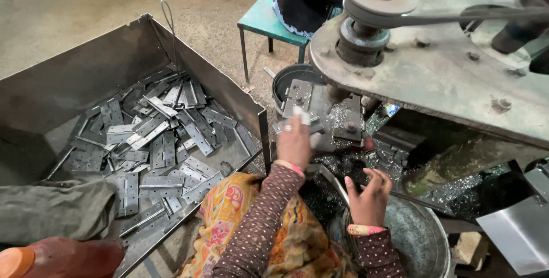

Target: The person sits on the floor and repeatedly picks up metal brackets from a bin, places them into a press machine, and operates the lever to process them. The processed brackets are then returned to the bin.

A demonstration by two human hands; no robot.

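My left hand [294,141] reaches forward to the steel die block [311,109] of the press and is closed on a small flat metal hinge piece [302,115] held against it. Its fingers are blurred. My right hand [369,195] hovers lower and nearer to me, above a round metal basin [420,238]. The fingers are spread and hold nothing. Both arms wear brown dotted sleeves with pink bangles. Shiny metal shavings [343,118] lie around the die.
A large sheet-metal bin [74,78] at left holds several grey hinge plates [154,141]. The press's heavy plate with pulley and belt [377,9] overhangs at right. Another person sits on a green stool [266,24] behind. A dark round bucket [286,81] stands beside the die.
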